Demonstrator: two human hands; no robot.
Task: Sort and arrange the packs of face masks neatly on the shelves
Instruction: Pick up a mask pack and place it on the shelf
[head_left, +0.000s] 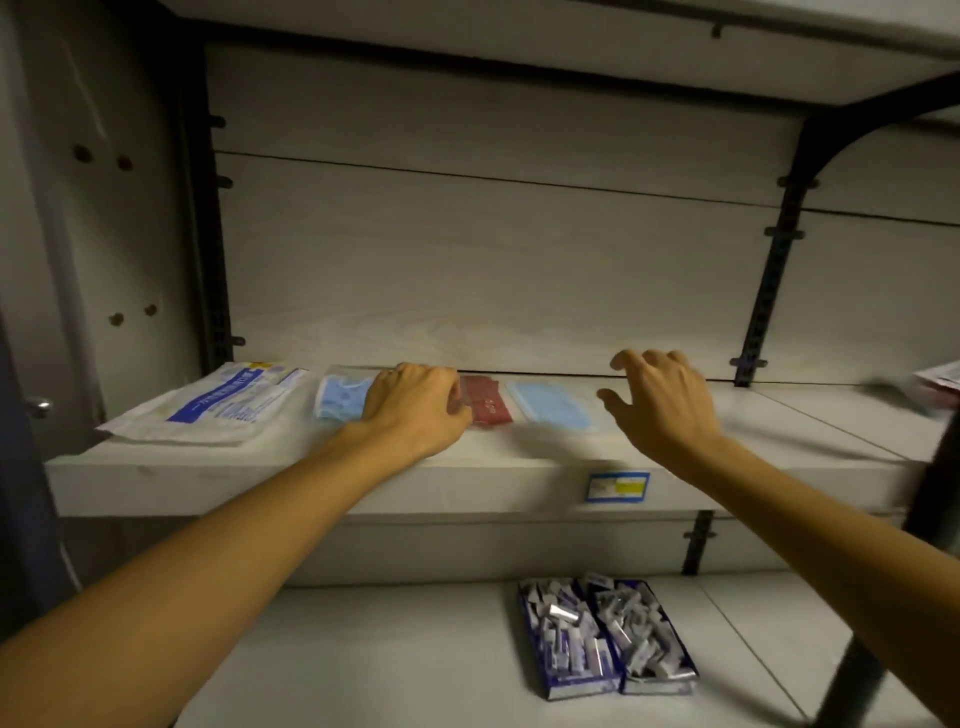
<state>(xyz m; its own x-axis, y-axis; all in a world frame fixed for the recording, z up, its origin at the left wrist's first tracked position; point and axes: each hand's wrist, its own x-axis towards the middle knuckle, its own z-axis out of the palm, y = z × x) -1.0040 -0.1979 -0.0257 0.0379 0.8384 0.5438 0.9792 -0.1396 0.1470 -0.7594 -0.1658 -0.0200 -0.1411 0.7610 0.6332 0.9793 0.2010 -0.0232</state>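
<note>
Two blue trays of small foil-wrapped items are sitting on the lower shelf, nearest the viewer, under the outstretched forearms. Above, on the upper shelf, the left hand is resting knuckles-up across the gap between a blue mask pack and a red mask pack, its grip curled over their edges (whether it is actually pinching either one, I cannot tell). The right hand is hovering with a wide, empty grip just beside a second blue mask pack. A large white-and-blue pack is lying at the far left. To do this well, the two blue packs probably want grouping together, edges squared to the shelf front, sliding flat rather than lifting.
</note>
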